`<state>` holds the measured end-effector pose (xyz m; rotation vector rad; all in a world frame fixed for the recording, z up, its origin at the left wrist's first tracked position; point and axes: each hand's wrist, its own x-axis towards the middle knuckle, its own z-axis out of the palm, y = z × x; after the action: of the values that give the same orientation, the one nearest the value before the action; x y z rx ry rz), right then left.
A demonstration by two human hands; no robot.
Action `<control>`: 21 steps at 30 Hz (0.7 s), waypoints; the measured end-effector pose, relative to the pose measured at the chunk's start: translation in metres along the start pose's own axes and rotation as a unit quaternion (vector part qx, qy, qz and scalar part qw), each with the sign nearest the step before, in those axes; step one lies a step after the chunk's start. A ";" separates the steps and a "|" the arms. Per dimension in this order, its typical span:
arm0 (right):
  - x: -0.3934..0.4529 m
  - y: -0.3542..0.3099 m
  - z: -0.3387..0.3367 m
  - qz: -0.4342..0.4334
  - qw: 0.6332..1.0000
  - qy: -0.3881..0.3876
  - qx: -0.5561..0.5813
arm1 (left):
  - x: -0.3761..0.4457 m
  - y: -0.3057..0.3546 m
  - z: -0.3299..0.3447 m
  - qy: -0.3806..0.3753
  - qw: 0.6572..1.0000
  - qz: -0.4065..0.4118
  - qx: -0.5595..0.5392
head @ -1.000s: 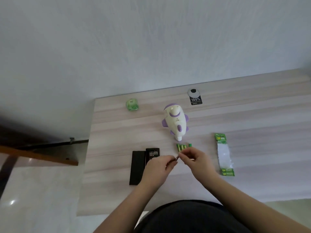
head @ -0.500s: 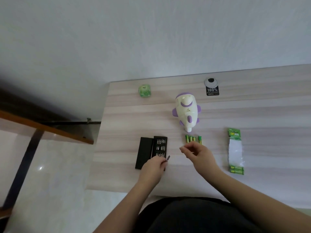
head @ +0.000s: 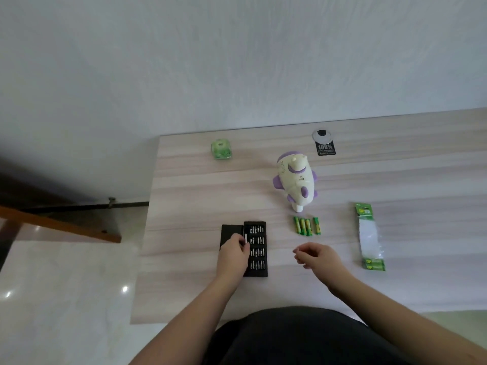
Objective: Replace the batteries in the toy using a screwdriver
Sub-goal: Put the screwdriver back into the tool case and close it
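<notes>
A white and purple toy [head: 296,183] lies on the wooden table [head: 395,180]. Just in front of it, several green batteries [head: 307,226] lie side by side. A black screwdriver kit [head: 257,248] lies open at the front left, with rows of bits in it. My left hand [head: 234,255] rests over the kit's left half and pinches a thin screwdriver [head: 246,237], of which only the pale end shows. My right hand [head: 320,258] hovers above the table to the right of the kit, fingers loosely curled, with nothing visible in it.
A green and clear battery pack [head: 369,237] lies at the right. A small green cube [head: 221,149] and a black tag with a round disc [head: 324,143] sit near the table's far edge. The table's left edge runs close to the kit.
My hands were together in front of the batteries. My left hand has since carried the screwdriver left onto the kit. My right hand has drawn back a little, holding nothing.
</notes>
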<state>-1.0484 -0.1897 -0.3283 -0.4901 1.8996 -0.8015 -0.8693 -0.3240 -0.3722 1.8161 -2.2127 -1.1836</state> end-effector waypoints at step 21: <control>0.019 -0.017 0.026 0.004 0.998 -0.002 -0.059 | 0.019 -0.012 -0.005 -0.052 0.997 0.063 0.014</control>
<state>-1.0334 -0.2221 -0.3359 -0.5560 1.9516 -0.6857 -0.8633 -0.3429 -0.3830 1.6303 -2.3712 -1.2567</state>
